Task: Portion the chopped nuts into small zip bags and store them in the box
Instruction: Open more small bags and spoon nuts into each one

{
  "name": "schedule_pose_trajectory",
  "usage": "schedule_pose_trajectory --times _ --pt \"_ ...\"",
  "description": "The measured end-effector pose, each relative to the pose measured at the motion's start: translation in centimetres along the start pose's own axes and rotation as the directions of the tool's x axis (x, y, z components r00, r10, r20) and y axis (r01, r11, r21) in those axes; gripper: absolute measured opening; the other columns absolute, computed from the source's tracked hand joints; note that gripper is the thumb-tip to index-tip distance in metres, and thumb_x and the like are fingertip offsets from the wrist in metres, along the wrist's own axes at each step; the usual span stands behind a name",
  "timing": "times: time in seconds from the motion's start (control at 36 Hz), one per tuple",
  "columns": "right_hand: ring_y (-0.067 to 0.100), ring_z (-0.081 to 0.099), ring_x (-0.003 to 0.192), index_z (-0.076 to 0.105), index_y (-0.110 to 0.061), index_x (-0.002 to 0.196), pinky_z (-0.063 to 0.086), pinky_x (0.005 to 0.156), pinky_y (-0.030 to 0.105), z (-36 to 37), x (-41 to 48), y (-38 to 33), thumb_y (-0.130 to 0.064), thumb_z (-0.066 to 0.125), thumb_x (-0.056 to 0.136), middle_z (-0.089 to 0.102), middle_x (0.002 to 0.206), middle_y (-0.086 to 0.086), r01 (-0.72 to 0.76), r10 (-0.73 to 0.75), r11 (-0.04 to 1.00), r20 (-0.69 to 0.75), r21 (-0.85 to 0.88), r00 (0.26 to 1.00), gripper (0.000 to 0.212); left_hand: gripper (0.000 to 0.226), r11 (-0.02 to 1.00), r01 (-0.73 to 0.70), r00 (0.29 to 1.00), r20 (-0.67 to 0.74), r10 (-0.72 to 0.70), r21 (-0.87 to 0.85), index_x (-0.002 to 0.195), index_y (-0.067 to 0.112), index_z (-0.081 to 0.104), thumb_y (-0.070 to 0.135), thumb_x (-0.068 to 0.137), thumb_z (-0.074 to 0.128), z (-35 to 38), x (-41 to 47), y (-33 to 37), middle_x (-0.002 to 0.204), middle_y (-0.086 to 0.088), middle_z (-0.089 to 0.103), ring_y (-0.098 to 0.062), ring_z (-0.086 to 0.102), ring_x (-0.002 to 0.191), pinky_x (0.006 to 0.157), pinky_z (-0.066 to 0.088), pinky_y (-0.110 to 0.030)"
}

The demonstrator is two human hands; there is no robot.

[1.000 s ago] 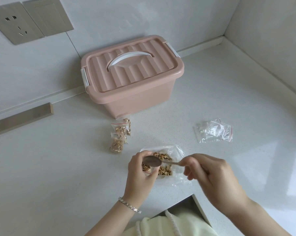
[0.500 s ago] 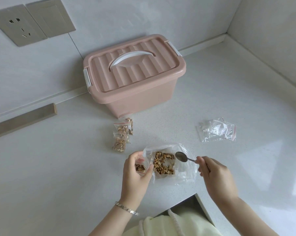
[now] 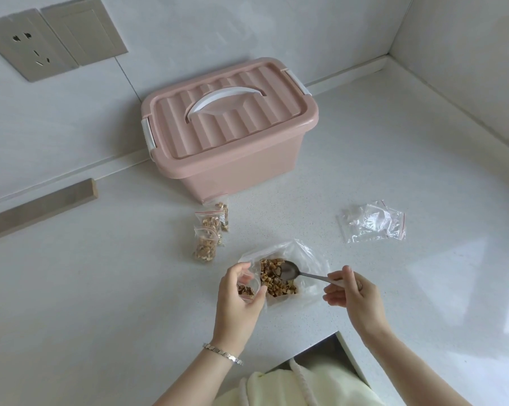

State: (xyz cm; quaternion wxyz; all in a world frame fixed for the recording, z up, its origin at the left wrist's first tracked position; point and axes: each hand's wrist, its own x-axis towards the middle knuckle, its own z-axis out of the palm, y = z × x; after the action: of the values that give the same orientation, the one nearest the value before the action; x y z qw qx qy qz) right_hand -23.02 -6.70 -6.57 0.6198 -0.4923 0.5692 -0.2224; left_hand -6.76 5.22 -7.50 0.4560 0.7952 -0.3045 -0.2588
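Spoon (image 3: 291, 271) has dipped into nuts (image 3: 273, 278), beside left hand (image 3: 238, 294)

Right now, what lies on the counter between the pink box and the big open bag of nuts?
In the head view, small filled zip bags lie between the pink box and the big open bag; otherwise bare counter.

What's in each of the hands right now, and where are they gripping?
Left hand cups a small zip bag around its sides, mouth open. Right hand pinches the spoon by its handle end.
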Motion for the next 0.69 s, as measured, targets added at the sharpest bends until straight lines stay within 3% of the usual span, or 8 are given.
schedule_pose_trajectory --times 0.17,0.33,0.56,0.69 --pt "0.028 0.068 0.067 0.064 -0.001 0.09 0.056 0.056 0.022 0.3 0.5 0.5 -0.024 0.039 0.098 0.067 0.077 0.021 -0.116 0.112 0.986 0.038 0.121 0.993 0.035 0.052 1.0 -0.002 1.0 -0.002 0.002 0.013 0.1 0.044 0.042 0.011 0.074 0.073 0.0 0.0 -0.2 0.094 0.009 0.057 -0.004 0.054 0.096 0.084 0.044 -0.019" --pt "0.026 0.068 0.066 0.064 -0.002 0.09 0.057 0.057 0.024 -0.3 0.5 0.6 -0.024 0.04 0.098 0.067 0.075 0.019 -0.212 0.199 0.957 0.082 0.199 0.977 0.034 0.053 1.0 0.014 1.0 -0.003 -0.014 0.018 0.1 0.045 0.043 0.011 0.074 0.073 0.1 0.2 -0.5 0.094 0.008 0.057 -0.008 0.054 0.096 0.084 0.05 -0.03" --pt "0.018 0.068 0.064 0.066 -0.008 0.088 0.056 0.06 0.02 0.7 0.2 0.6 -0.017 0.04 0.097 0.066 0.078 0.02 0.03 -0.029 1.0 0.073 -0.009 0.997 0.028 0.052 1.0 0.017 1.0 0.002 -0.017 0.023 0.1 0.045 0.041 0.012 0.075 0.073 0.2 0.2 -0.9 0.095 0.005 0.058 -0.006 0.054 0.096 0.082 0.043 -0.014" --pt "0.021 0.068 0.062 0.066 0.0 0.092 0.056 0.057 0.022 0.9 0.4 0.8 -0.019 0.04 0.097 0.067 0.074 0.019 -0.057 0.053 0.997 0.099 0.046 0.994 0.033 0.053 0.999 0.027 1.0 0.004 -0.027 0.028 0.101 0.046 0.041 0.013 0.075 0.073 0.1 0.2 -1.2 0.095 0.008 0.057 -0.005 0.053 0.095 0.082 0.043 -0.016"
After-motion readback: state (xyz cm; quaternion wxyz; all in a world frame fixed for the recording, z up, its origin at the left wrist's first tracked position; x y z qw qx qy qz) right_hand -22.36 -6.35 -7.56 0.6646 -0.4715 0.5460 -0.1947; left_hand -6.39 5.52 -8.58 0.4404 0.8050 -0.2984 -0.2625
